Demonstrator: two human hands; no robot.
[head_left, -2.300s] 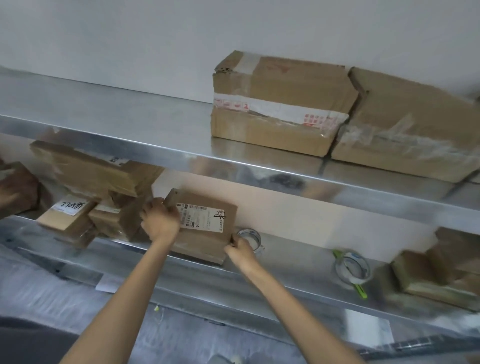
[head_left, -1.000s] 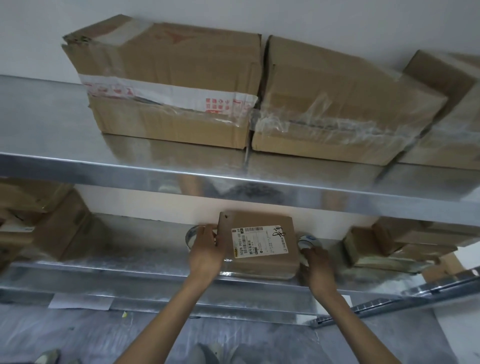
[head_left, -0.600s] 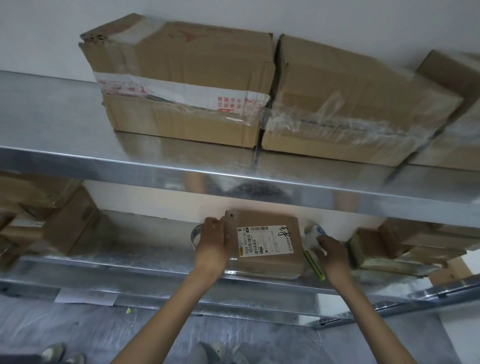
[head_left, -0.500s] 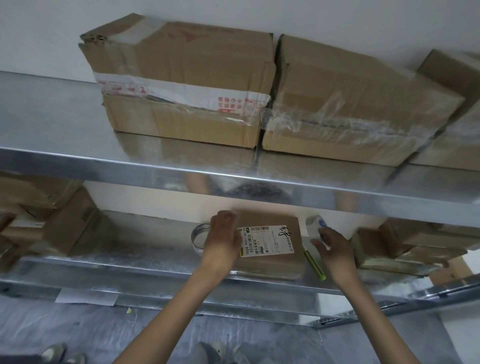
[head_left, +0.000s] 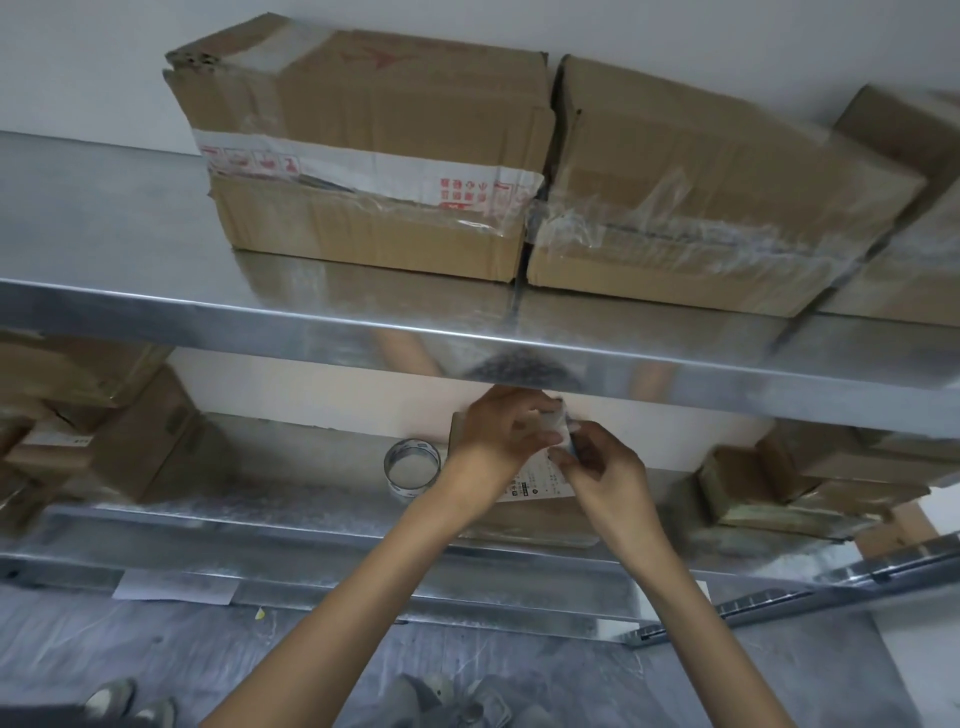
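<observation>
A small brown parcel (head_left: 540, 512) with a white shipping label (head_left: 543, 480) lies on the lower metal shelf (head_left: 311, 512), mostly hidden by my hands. Both hands are raised just above it, under the upper shelf's edge. My left hand (head_left: 496, 431) grips a white roll of tape (head_left: 556, 420) from the left. From the right, my right hand (head_left: 605, 470) pinches the same roll at a bluish part. The roll is blurred and its green handle is not visible.
A clear tape ring (head_left: 412, 464) stands left of the parcel. Large taped cartons (head_left: 379, 156) (head_left: 691, 208) fill the upper shelf (head_left: 156, 312). Smaller boxes crowd the lower shelf's left end (head_left: 104, 431) and right end (head_left: 810, 478). Feet show on the floor below.
My right hand picked up the tape roll from beside the parcel. My left hand left the parcel's edge and joined it, so both now hold the roll above the parcel.
</observation>
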